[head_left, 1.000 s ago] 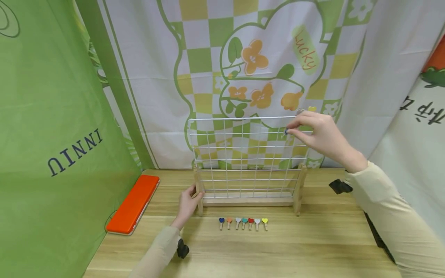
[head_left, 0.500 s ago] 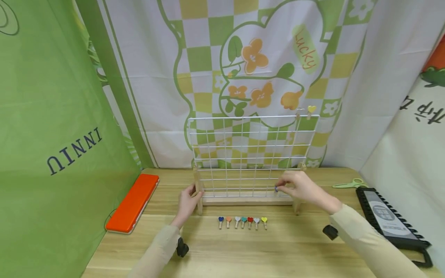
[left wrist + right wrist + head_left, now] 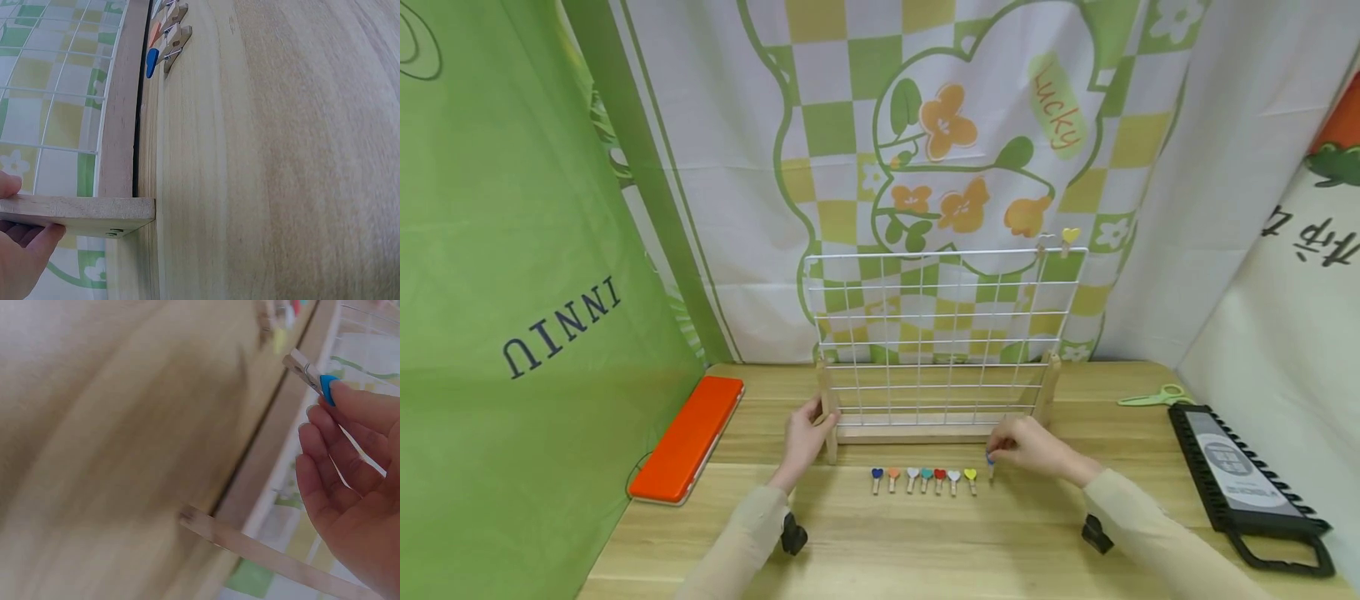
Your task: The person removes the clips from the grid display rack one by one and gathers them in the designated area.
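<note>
In the head view my right hand (image 3: 1030, 447) pinches a small wooden clothespin (image 3: 991, 471) by its blue heart, just right of a row of several heart clothespins (image 3: 927, 482) on the table. The right wrist view shows the blue heart (image 3: 328, 389) between thumb and index finger, with the wooden legs pointing outward. My left hand (image 3: 805, 435) grips the left wooden post (image 3: 826, 392) of a white wire grid rack (image 3: 940, 365). Seen from the left wrist, thumb and fingers (image 3: 47, 244) lie on both sides of that post. A yellow heart clothespin (image 3: 1071, 237) and a pale one (image 3: 1042, 247) sit on the grid's top right.
An orange-red case (image 3: 688, 442) lies on the table's left. Green scissors (image 3: 1153, 397) and a black-edged case with a grey label (image 3: 1240, 467) lie at the right. A patterned curtain (image 3: 842, 75) hangs behind the rack.
My right hand has come down from the upper right of the grid to the table in front, carrying the blue heart clothespin. The left hand stays on the post.
</note>
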A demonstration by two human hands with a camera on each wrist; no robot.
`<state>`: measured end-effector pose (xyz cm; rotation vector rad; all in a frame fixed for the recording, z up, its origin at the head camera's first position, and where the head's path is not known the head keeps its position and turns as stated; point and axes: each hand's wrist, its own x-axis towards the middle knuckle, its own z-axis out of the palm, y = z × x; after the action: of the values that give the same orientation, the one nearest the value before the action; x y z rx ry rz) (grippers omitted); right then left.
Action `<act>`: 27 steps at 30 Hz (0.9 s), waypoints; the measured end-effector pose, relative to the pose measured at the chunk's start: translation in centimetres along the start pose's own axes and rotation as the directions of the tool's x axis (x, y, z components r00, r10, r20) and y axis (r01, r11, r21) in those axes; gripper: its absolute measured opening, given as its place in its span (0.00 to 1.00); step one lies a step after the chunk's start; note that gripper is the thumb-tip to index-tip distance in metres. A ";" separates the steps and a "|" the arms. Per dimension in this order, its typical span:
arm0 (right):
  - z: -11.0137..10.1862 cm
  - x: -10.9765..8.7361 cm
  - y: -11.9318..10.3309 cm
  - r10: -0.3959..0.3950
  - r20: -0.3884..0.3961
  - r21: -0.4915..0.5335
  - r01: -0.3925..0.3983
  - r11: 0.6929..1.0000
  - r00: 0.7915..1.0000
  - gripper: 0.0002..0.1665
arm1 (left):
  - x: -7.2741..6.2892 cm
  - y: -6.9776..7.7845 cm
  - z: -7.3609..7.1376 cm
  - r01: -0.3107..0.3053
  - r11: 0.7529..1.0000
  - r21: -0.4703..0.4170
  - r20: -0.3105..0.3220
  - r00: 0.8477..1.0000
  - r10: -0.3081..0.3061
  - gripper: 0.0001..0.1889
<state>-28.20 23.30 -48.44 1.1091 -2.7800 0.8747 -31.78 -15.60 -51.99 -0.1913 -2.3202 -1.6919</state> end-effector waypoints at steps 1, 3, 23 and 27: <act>0.3 0.0 0.1 0.006 0.009 0.005 -0.006 1.000 1.000 0.01 | 0.0 0.0 0.0 -0.003 1.000 0.003 -0.001 1.000 0.003 0.20; 0.7 -0.1 0.4 0.024 0.026 -0.001 -0.024 1.000 0.999 0.03 | 0.0 -0.1 0.0 0.001 1.000 0.003 -0.002 1.000 -0.001 0.19; 2.6 0.2 1.4 0.052 0.123 0.053 -0.058 0.997 0.991 0.06 | 0.0 0.0 0.1 0.012 1.000 0.000 -0.005 1.000 -0.012 0.21; 2.7 0.3 1.5 0.049 0.120 0.059 -0.056 0.997 0.992 0.06 | 0.0 0.0 0.1 0.006 1.000 0.007 -0.008 1.000 -0.006 0.20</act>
<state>-28.87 22.65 -51.35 1.1382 -2.9094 0.9367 -31.80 -15.51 -52.00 -0.1756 -2.3226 -1.6845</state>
